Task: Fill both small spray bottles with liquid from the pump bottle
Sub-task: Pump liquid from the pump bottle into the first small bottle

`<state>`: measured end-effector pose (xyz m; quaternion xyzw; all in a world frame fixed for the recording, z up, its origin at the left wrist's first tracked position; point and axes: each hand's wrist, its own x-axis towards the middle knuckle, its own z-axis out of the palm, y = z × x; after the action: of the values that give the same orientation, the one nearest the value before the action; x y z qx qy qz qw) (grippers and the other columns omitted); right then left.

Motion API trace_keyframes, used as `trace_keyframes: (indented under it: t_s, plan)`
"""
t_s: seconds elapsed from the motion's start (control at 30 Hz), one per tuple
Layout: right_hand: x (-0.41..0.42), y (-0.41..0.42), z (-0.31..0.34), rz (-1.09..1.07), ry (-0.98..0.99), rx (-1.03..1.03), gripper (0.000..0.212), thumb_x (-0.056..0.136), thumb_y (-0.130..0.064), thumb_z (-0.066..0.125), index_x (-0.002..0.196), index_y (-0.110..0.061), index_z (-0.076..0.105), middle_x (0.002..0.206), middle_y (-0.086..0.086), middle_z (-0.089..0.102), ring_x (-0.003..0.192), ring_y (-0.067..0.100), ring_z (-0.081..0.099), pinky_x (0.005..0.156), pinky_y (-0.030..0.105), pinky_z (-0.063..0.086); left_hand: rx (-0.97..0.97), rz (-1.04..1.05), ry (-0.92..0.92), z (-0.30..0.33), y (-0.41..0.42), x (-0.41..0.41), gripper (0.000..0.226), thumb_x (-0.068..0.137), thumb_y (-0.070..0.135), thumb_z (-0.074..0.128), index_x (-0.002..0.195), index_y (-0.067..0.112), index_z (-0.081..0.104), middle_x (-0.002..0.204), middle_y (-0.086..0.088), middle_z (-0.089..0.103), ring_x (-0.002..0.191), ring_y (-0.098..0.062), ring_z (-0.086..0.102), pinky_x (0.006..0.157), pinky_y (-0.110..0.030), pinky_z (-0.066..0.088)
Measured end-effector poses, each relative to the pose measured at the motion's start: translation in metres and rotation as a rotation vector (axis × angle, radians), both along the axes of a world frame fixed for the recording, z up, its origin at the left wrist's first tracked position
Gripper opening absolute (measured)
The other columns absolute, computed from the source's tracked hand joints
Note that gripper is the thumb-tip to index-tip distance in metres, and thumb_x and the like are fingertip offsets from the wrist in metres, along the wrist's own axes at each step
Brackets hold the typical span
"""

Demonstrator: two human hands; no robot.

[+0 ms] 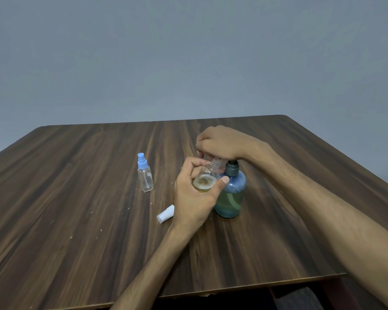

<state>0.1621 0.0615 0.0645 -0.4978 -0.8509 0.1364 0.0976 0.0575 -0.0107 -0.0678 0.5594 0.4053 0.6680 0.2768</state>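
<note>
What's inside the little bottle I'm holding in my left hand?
The small bottle in the left hand holds some yellowish, foamy liquid near its bottom. Fingers cover part of it, so the exact level can't be seen.

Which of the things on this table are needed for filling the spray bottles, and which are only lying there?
Needed for the job:
- pump bottle, pressed by the right hand
- open small bottle, partly filled, held in the left hand
- capped spray bottle, looks empty
- white cap, lying on its side

Only lying there:
- small crumbs on the wooden table
</note>
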Motion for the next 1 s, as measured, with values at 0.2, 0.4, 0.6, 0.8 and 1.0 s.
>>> trace_keyframes:
  t_s: [0.2,0.4,0.6,0.8,1.0]
  plan:
    - [-0.0018,0.0005,0.0007,-0.01,0.005,0.07,0.029,0.092,-0.032,0.056,0.085,-0.008,0.069,0.079,0.004,0.07,0.073,0.024,0.06,0.068,0.038,0.047,0.003,-0.003,-0.004,0.0009,-0.0011,-0.0003,0.043,0.078,0.019,0.092,0.106,0.014,0.06,0.092,-0.003,0.082,0.088,-0.026,0.08,0.084,-0.055,0.063]
    - [-0.0023,-0.0019,-0.0009,-0.007,-0.017,0.011,0.032,0.083,-0.034,0.053,0.087,-0.007,0.07,0.078,0.006,0.069,0.071,0.023,0.058,0.068,0.04,0.049,0.002,0.013,0.007,0.0011,-0.0012,0.0,0.043,0.078,0.02,0.092,0.107,0.013,0.06,0.092,-0.001,0.082,0.089,-0.025,0.08,0.084,-0.055,0.063]
    - [-0.0028,-0.0023,-0.0022,0.0,-0.046,0.008,0.027,0.088,-0.033,0.054,0.078,-0.011,0.066,0.076,0.006,0.068,0.07,0.022,0.056,0.065,0.037,0.044,0.005,0.008,0.006,0.001,0.0003,-0.0011,0.044,0.078,0.02,0.092,0.107,0.011,0.06,0.093,-0.001,0.082,0.09,-0.026,0.08,0.084,-0.055,0.064]
    - [-0.0001,-0.0017,-0.0016,-0.002,0.017,0.048,0.035,0.085,-0.039,0.05,0.082,-0.009,0.068,0.08,0.01,0.071,0.068,0.02,0.056,0.066,0.038,0.045,0.012,0.018,0.019,0.0031,-0.0028,0.0001,0.042,0.078,0.018,0.092,0.106,0.012,0.061,0.091,0.005,0.081,0.088,-0.019,0.079,0.081,-0.043,0.064]
    - [-0.0006,-0.0022,0.0026,-0.004,0.011,0.027,0.029,0.095,-0.032,0.054,0.084,-0.01,0.071,0.077,0.002,0.074,0.069,0.021,0.06,0.068,0.039,0.05,0.001,-0.001,-0.004,0.0023,-0.0036,0.0005,0.041,0.078,0.018,0.091,0.105,0.015,0.06,0.094,0.001,0.083,0.092,-0.023,0.081,0.087,-0.052,0.064]
